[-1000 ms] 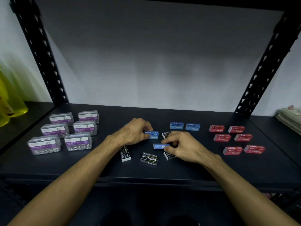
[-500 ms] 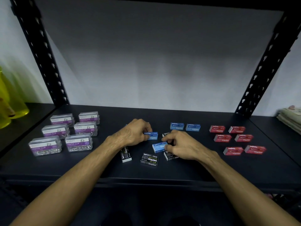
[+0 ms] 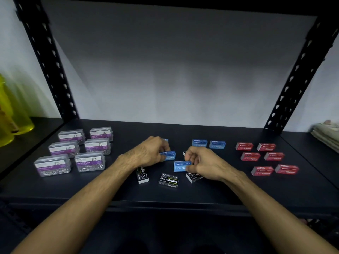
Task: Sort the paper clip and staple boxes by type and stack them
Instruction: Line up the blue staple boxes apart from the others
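Observation:
My left hand (image 3: 149,153) grips a blue staple box (image 3: 168,155) near the middle of the dark shelf (image 3: 220,189). My right hand (image 3: 203,163) holds a second blue staple box (image 3: 180,166), tilted up just above the shelf. Two more blue boxes (image 3: 199,143) (image 3: 217,144) lie side by side behind my right hand. Black staple boxes sit near the front: one (image 3: 168,180) between my hands, one (image 3: 142,174) under my left wrist, one (image 3: 193,176) partly under my right hand. Several clear paper clip boxes (image 3: 89,161) stand at left, several red staple boxes (image 3: 250,156) at right.
Black perforated uprights (image 3: 49,63) (image 3: 297,74) frame the shelf at left and right. A yellow translucent container (image 3: 14,114) stands on the neighbouring shelf at far left. Folded cloth (image 3: 326,132) lies at far right. The shelf's front edge runs just below the black boxes.
My right hand has lifted and tilted its blue staple box up off the shelf. My left hand stays on the other blue box, barely moved.

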The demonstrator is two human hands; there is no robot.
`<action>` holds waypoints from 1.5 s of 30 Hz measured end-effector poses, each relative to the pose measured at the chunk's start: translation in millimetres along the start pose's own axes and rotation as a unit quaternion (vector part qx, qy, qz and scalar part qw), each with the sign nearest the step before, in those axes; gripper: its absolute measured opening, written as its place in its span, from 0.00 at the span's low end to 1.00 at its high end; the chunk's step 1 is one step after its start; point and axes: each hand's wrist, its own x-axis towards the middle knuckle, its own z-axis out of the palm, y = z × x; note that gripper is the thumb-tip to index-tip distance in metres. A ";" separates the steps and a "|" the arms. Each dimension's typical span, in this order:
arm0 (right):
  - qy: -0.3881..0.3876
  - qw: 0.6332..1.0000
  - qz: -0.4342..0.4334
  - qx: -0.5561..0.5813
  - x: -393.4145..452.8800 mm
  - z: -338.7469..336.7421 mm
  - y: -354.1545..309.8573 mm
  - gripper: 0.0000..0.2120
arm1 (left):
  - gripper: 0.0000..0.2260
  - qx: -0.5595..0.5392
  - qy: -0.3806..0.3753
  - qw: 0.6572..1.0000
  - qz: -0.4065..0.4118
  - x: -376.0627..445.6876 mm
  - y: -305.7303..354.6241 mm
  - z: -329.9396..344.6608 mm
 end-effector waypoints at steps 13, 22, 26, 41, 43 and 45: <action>0.076 0.994 -0.001 -0.074 -16.5 -26.8 5.5 0.04 | 0.07 -0.035 0.018 0.999 0.005 8.4 12.1 -9.7; 0.167 0.954 0.090 -0.232 -35.4 -75.8 43.1 0.10 | 0.07 -0.056 0.034 0.997 0.047 50.7 63.2 0.1; 0.174 0.942 0.111 -0.264 -38.2 -81.9 53.9 0.10 | 0.07 -0.069 0.030 0.996 0.058 67.3 84.2 14.0; 0.141 0.946 0.126 -0.263 -32.2 -65.5 59.4 0.16 | 0.05 -0.003 -0.007 0.998 0.062 69.5 81.3 30.8; 0.154 0.944 0.108 -0.271 -29.9 -63.3 59.0 0.16 | 0.05 0.003 -0.006 0.998 0.060 65.5 75.6 28.9; 0.161 0.943 0.100 -0.272 -27.7 -62.0 57.4 0.16 | 0.05 0.010 -0.003 0.998 0.058 61.9 71.1 27.6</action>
